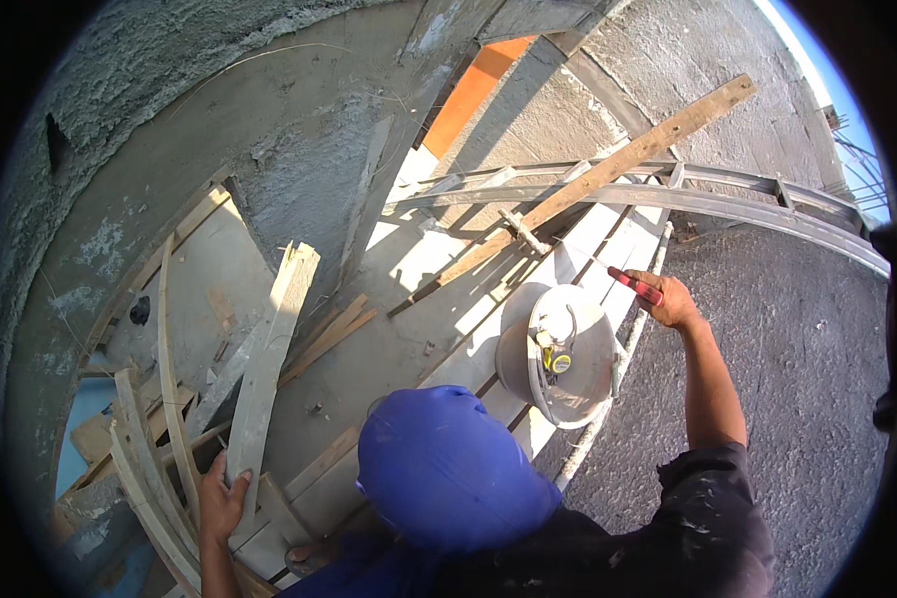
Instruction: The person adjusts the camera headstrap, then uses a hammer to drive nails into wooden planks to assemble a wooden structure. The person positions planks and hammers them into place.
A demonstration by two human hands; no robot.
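Observation:
At lower left, my left hand [226,495] is closed on the lower part of a pale wooden plank [272,364], thumb on its face. The plank stands tilted, its far end splintered. To the right, my right arm reaches out, and my right hand [671,302] is wrapped round a red-and-black-handled tool [636,284]. Its thin shaft points up and left; its exact kind does not show. Just left of that hand, a whitish bucket [513,354] stands on the boards, with a yellow-and-black tape measure [558,360] in it.
A long wooden beam [640,149] slants across a curved metal ladder-like frame [767,204]. Offcuts and bent wood strips [149,478] crowd the lower left. A pole [588,439] edges the boards beside rough grey wall [747,349]. A blue cap [448,468] covers the bottom centre.

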